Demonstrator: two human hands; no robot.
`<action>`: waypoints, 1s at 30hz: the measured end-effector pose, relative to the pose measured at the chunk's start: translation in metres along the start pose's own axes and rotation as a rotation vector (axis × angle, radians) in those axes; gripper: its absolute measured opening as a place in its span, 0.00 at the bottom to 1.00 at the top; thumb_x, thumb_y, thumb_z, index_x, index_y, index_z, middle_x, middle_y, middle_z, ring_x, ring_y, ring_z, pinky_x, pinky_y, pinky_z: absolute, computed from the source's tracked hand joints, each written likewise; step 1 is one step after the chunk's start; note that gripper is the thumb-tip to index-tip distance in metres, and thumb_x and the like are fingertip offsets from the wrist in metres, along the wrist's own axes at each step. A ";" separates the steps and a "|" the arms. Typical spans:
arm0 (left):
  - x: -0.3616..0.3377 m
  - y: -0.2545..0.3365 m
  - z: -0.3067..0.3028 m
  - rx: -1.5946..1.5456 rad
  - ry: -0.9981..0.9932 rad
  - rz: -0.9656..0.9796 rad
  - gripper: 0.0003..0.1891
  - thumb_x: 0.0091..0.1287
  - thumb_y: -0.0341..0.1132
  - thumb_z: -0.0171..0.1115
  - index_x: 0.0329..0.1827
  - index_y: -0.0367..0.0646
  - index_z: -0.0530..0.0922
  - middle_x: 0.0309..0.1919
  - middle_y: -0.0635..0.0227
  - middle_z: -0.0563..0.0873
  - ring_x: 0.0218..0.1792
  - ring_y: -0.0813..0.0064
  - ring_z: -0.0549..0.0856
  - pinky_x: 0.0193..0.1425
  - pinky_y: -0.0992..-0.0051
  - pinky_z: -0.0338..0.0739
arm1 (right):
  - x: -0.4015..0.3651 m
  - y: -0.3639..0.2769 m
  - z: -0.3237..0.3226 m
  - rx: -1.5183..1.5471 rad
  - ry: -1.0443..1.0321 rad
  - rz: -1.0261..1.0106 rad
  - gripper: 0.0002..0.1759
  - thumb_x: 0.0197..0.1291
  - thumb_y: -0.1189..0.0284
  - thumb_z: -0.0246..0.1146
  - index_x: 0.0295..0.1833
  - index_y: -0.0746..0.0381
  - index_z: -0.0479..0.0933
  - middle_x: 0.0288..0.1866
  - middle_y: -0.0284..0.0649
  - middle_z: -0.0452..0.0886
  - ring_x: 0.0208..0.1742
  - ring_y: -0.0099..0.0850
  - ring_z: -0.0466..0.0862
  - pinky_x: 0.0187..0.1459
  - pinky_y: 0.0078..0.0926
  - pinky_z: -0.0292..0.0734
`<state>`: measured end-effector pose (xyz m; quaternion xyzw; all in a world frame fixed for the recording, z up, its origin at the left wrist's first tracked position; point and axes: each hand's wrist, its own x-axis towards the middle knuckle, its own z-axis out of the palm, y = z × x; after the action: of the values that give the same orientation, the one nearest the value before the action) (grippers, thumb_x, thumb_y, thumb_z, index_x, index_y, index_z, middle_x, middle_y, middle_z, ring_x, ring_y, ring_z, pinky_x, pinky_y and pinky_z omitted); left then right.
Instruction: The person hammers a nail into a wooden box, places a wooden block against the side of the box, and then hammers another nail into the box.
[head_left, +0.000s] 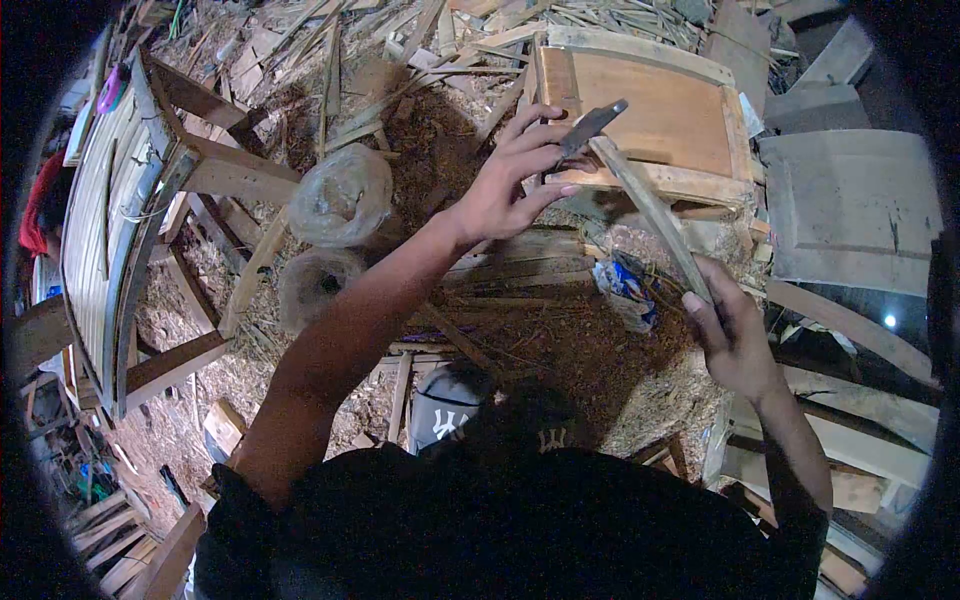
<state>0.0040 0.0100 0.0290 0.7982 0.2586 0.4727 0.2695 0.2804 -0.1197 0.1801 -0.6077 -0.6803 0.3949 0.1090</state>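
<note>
As the left hand (512, 178) holds a tool (597, 126), the right (738, 330) grips wood (648, 210).

- Wooden strip (652, 213): long, narrow, greyish-tan, faintly bowed; at 2 o'clock of the view's centre, slanting from 11 to 5 o'clock, its lower end gripped in the right hand (732, 325)
- Flat tool (598, 125): dark grey, blade-like, rounded tip towards 2 o'clock; held in the left hand (520, 175) by the strip's upper end, contact unclear
</note>
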 end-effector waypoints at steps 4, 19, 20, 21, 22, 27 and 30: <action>0.001 0.000 -0.002 -0.003 -0.015 0.039 0.17 0.61 0.35 0.71 0.53 0.41 0.84 0.60 0.59 0.80 0.70 0.49 0.68 0.75 0.54 0.62 | -0.007 -0.008 -0.005 -0.088 0.083 -0.078 0.19 0.74 0.72 0.55 0.66 0.68 0.70 0.52 0.54 0.83 0.55 0.47 0.84 0.59 0.39 0.75; 0.000 -0.005 -0.001 -0.023 -0.027 0.022 0.16 0.61 0.35 0.71 0.53 0.45 0.85 0.58 0.62 0.81 0.70 0.51 0.69 0.75 0.55 0.61 | -0.017 -0.018 -0.030 0.026 0.311 0.045 0.09 0.74 0.71 0.53 0.49 0.66 0.73 0.27 0.50 0.77 0.26 0.52 0.76 0.32 0.43 0.74; 0.001 -0.005 -0.001 -0.029 -0.025 0.013 0.16 0.61 0.35 0.72 0.53 0.45 0.86 0.58 0.62 0.81 0.70 0.51 0.69 0.75 0.55 0.62 | -0.023 -0.005 -0.029 0.198 0.311 0.114 0.11 0.73 0.70 0.54 0.52 0.66 0.74 0.32 0.53 0.79 0.32 0.55 0.79 0.38 0.45 0.76; 0.000 -0.005 -0.001 -0.029 -0.026 0.014 0.16 0.61 0.35 0.72 0.53 0.45 0.86 0.58 0.62 0.81 0.70 0.51 0.69 0.75 0.55 0.62 | -0.018 0.001 -0.023 0.199 0.313 0.114 0.11 0.73 0.70 0.54 0.52 0.66 0.74 0.32 0.53 0.79 0.32 0.55 0.79 0.38 0.45 0.76; 0.000 -0.004 -0.001 -0.018 -0.026 0.009 0.16 0.61 0.35 0.72 0.53 0.46 0.86 0.58 0.62 0.82 0.70 0.52 0.69 0.75 0.56 0.61 | -0.008 0.007 -0.019 -0.164 0.208 -0.100 0.13 0.73 0.70 0.55 0.55 0.66 0.73 0.34 0.55 0.80 0.35 0.56 0.79 0.40 0.46 0.76; -0.004 -0.001 -0.002 -0.012 -0.007 0.017 0.17 0.61 0.35 0.72 0.53 0.47 0.86 0.58 0.63 0.82 0.69 0.52 0.70 0.76 0.56 0.61 | -0.009 0.004 -0.019 -0.334 0.132 -0.035 0.17 0.74 0.68 0.55 0.62 0.67 0.70 0.37 0.59 0.79 0.37 0.56 0.81 0.40 0.47 0.75; 0.001 -0.002 -0.003 -0.025 -0.029 0.020 0.17 0.60 0.35 0.72 0.53 0.48 0.86 0.58 0.63 0.82 0.69 0.52 0.70 0.75 0.56 0.62 | -0.007 -0.009 -0.030 -0.125 0.249 0.014 0.13 0.76 0.68 0.51 0.54 0.67 0.71 0.30 0.49 0.74 0.29 0.39 0.75 0.32 0.38 0.69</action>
<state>0.0019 0.0130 0.0295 0.8042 0.2405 0.4668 0.2783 0.2944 -0.1137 0.2079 -0.6622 -0.6807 0.2740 0.1517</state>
